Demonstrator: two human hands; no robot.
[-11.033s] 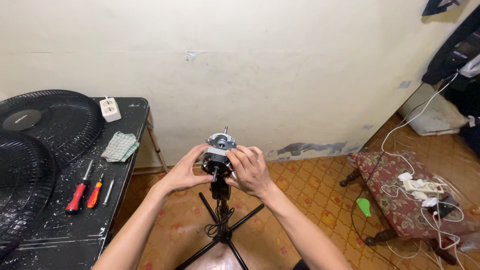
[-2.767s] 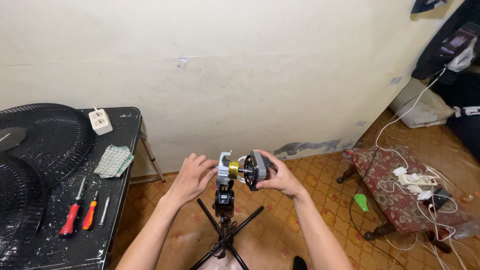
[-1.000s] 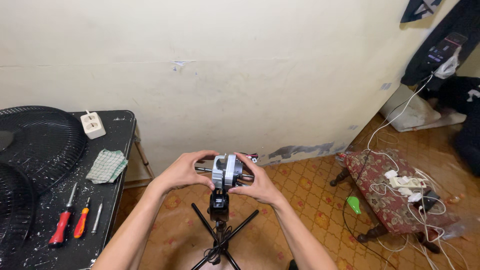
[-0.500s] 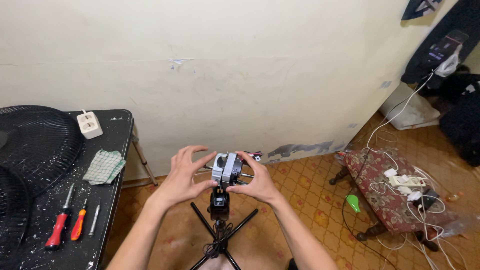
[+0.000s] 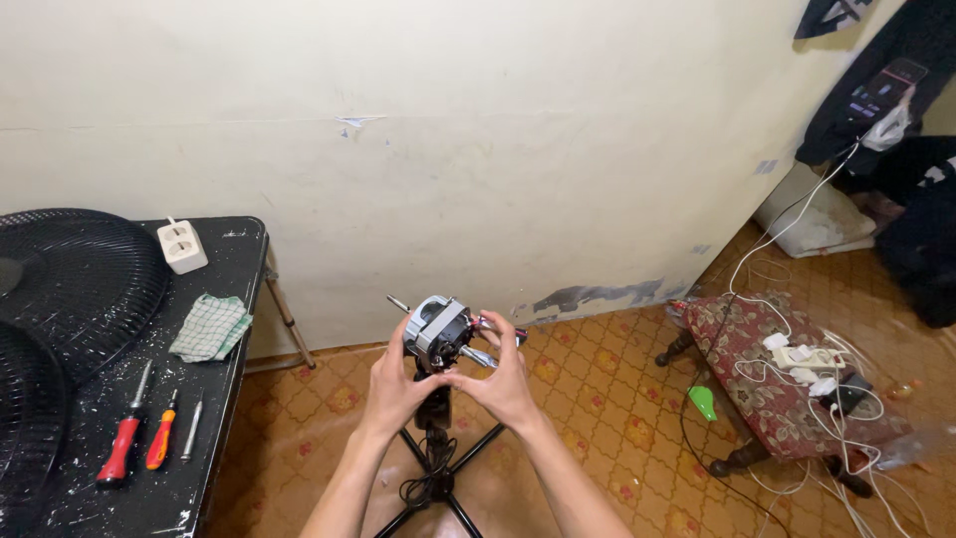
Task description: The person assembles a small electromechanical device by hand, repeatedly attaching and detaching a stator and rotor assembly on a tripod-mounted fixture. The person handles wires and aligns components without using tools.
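Note:
A small grey and silver fan motor with a shaft sticking out sits on top of a black tripod stand. My left hand cups the motor from the left and below. My right hand holds its right side, fingers by the shaft end. Both hands are closed around the motor.
A black table at left carries black fan grilles, a white power socket, a checked cloth and three screwdrivers. At right a patterned stool holds a power strip and white cables. The floor is tiled.
The motor has been turned on the stand, its shaft now pointing up-left and right. My left hand has closed back under it. The view shifted slightly.

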